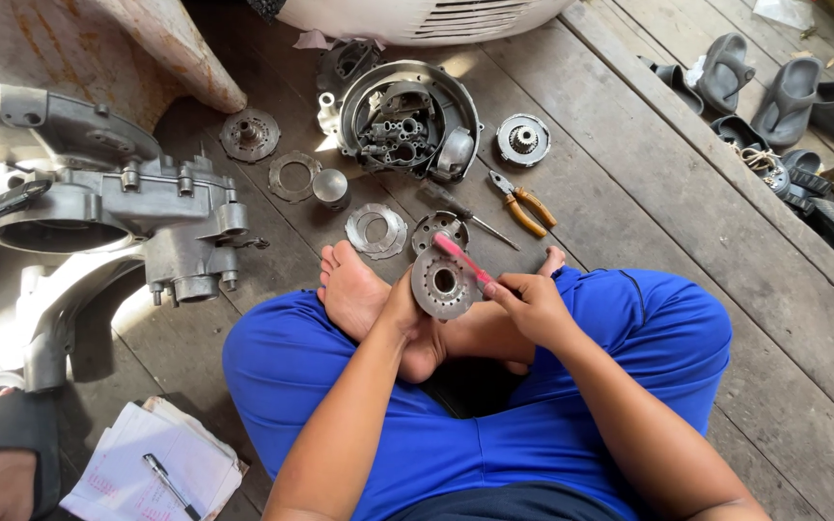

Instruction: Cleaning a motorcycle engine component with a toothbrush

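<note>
Blue-trousered lap (456, 425) below, left hand (400, 307) grips clutch hub (443, 283); right hand (531, 304) pinches pink brush (463, 259), scrubbing; next, rotate hub.

I see soft, even daylight across the wooden floor (629, 193), with brighter sun patches near its top edge and its left edge. Glare whitens the engine casing (98, 203) at left. Shadows stay faint. Focus is sharp; floor planks bow slightly toward the corners.

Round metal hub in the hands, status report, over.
Left hand holds round metal hub over crossed legs. Right hand grips pink toothbrush, bristles on hub face. Nothing in the way.
</note>
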